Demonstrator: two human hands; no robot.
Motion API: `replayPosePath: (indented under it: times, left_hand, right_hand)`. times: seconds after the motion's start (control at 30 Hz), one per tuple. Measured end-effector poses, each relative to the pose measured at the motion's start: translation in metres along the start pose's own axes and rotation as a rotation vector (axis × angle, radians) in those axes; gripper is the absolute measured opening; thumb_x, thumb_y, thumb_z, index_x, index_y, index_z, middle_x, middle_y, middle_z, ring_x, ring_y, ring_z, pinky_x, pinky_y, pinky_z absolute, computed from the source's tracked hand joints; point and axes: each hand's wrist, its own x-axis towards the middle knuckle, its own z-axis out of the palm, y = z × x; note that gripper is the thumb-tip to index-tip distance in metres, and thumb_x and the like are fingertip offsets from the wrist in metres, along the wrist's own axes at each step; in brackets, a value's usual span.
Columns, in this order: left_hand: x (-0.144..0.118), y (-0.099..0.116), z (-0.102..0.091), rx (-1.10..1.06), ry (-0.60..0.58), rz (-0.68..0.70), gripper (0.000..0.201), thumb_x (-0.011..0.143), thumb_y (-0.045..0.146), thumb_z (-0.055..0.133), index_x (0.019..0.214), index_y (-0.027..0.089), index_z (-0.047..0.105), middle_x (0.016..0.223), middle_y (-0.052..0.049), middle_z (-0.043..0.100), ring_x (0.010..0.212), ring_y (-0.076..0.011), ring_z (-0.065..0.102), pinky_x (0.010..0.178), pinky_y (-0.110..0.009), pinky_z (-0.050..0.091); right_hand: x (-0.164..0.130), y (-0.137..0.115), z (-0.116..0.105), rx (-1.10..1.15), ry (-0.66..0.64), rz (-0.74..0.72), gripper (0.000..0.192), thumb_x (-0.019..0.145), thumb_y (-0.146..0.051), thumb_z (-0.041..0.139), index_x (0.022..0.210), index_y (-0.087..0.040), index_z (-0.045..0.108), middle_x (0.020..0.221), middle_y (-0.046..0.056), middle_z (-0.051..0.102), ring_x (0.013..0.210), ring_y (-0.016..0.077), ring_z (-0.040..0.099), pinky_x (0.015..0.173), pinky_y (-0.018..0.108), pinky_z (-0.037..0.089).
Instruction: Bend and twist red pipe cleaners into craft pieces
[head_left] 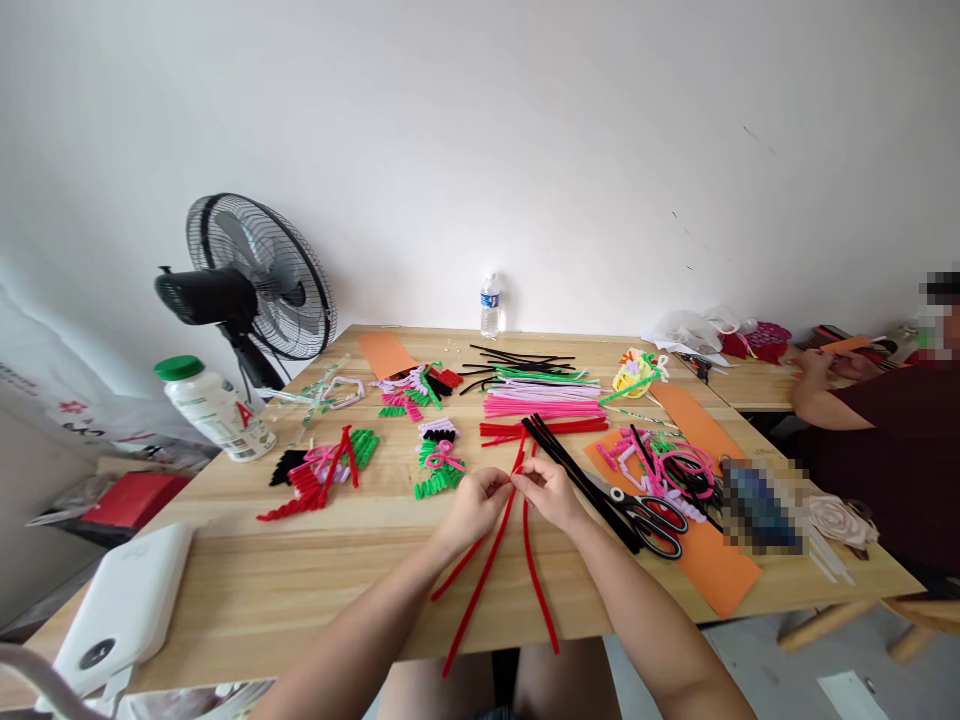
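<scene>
both hands (517, 495) pinch red pipe cleaners (487, 570); capped bottle (490, 305) behind.

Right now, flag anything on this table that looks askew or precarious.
The white bottle with a green cap lies tipped on its side at the wooden table's left edge. Red pipe cleaners pinched by both hands dangle past the near edge.

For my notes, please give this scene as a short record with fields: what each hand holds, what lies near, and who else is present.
left hand: left hand pinches the upper ends of the red pipe cleaners
right hand: right hand pinches the same ends, next to the left
red pipe cleaners: long, hang down over the near table edge
near right hand: black pipe cleaners, scissors on orange sheet
behind hands: sorted pipe cleaner pile, water bottle
left side: fan, white bottle
other person: sits at right, hand on next table
</scene>
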Motion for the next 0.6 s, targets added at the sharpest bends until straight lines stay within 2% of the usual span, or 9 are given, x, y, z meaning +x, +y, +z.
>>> replayPosePath:
  times: [0.1, 0.17, 0.2, 0.27, 0.33, 0.43, 0.5, 0.57, 0.6]
  left_hand:
    - [0.004, 0.007, -0.007, -0.368, -0.246, -0.379, 0.022, 0.066, 0.033, 0.062, 0.065, 0.015, 0.049, 0.049, 0.007, 0.036, 0.037, -0.0027, 0.020, 0.036, -0.018, 0.016]
    - [0.005, 0.010, -0.011, -0.537, -0.408, -0.506, 0.026, 0.061, 0.031, 0.065, 0.063, 0.016, 0.045, 0.050, 0.009, 0.034, 0.036, -0.0003, 0.011, 0.036, -0.017, 0.007]
    - [0.006, 0.010, -0.011, -0.571, -0.444, -0.512, 0.027, 0.060, 0.031, 0.066, 0.064, 0.016, 0.044, 0.052, 0.008, 0.036, 0.036, 0.0000, 0.011, 0.036, -0.017, 0.007]
    - [0.005, 0.008, -0.009, -0.517, -0.387, -0.430, 0.026, 0.064, 0.034, 0.064, 0.069, 0.016, 0.046, 0.056, 0.006, 0.040, 0.037, -0.0014, 0.019, 0.036, -0.017, 0.012]
    - [0.002, 0.005, -0.004, -0.312, -0.194, -0.239, 0.024, 0.068, 0.035, 0.062, 0.074, 0.016, 0.050, 0.059, 0.004, 0.045, 0.042, -0.0052, 0.032, 0.039, -0.018, 0.023]
    - [-0.002, 0.000, 0.003, 0.060, 0.060, 0.094, 0.013, 0.072, 0.029, 0.060, 0.072, 0.016, 0.056, 0.066, -0.001, 0.052, 0.061, -0.0123, 0.046, 0.056, -0.023, 0.038]
    - [-0.004, -0.001, 0.005, 0.180, 0.105, 0.215, 0.013, 0.076, 0.025, 0.055, 0.066, 0.016, 0.056, 0.069, -0.003, 0.054, 0.067, -0.0144, 0.048, 0.063, -0.026, 0.039]
    - [-0.004, 0.000, 0.004, 0.171, 0.070, 0.223, 0.017, 0.077, 0.026, 0.053, 0.064, 0.016, 0.057, 0.067, -0.003, 0.054, 0.065, -0.0139, 0.047, 0.062, -0.026, 0.039]
    - [-0.004, 0.002, 0.003, 0.124, 0.033, 0.184, 0.018, 0.077, 0.027, 0.054, 0.063, 0.016, 0.056, 0.064, -0.002, 0.052, 0.061, -0.0127, 0.046, 0.058, -0.025, 0.038]
  right_hand:
    - [-0.003, -0.004, 0.000, -0.040, -0.005, -0.108, 0.022, 0.077, -0.037, 0.063, 0.068, -0.017, 0.057, 0.068, 0.001, 0.057, 0.063, 0.0133, 0.052, 0.056, 0.024, 0.042]
    - [-0.005, -0.005, 0.000, -0.024, -0.010, -0.116, 0.021, 0.077, -0.036, 0.063, 0.069, -0.017, 0.058, 0.069, 0.002, 0.058, 0.064, 0.0139, 0.053, 0.057, 0.025, 0.043]
    - [-0.005, -0.005, 0.001, -0.009, -0.008, -0.104, 0.021, 0.077, -0.037, 0.062, 0.069, -0.018, 0.058, 0.068, 0.001, 0.058, 0.063, 0.0137, 0.053, 0.056, 0.025, 0.044]
    - [-0.004, -0.004, 0.002, 0.017, 0.004, -0.052, 0.022, 0.077, -0.038, 0.062, 0.069, -0.018, 0.057, 0.065, 0.000, 0.057, 0.058, 0.0125, 0.052, 0.052, 0.024, 0.042]
    - [-0.002, -0.003, 0.003, 0.023, 0.018, 0.014, 0.024, 0.076, -0.040, 0.062, 0.068, -0.018, 0.056, 0.059, -0.001, 0.054, 0.051, 0.0108, 0.048, 0.046, 0.022, 0.039]
    - [0.000, -0.003, 0.003, 0.000, 0.022, 0.059, 0.025, 0.075, -0.041, 0.062, 0.068, -0.018, 0.057, 0.055, -0.003, 0.051, 0.047, 0.0096, 0.043, 0.043, 0.022, 0.035]
    - [0.000, -0.005, 0.002, -0.017, 0.023, 0.037, 0.025, 0.075, -0.040, 0.062, 0.068, -0.017, 0.058, 0.057, -0.002, 0.053, 0.049, 0.0101, 0.045, 0.045, 0.022, 0.036]
    - [-0.001, -0.007, 0.001, -0.027, 0.032, -0.015, 0.023, 0.076, -0.038, 0.062, 0.068, -0.017, 0.058, 0.061, 0.000, 0.056, 0.054, 0.0115, 0.049, 0.049, 0.023, 0.039]
    - [-0.002, -0.008, 0.001, -0.025, 0.036, -0.041, 0.021, 0.075, -0.037, 0.063, 0.068, -0.017, 0.059, 0.064, 0.001, 0.057, 0.057, 0.0123, 0.051, 0.051, 0.024, 0.040]
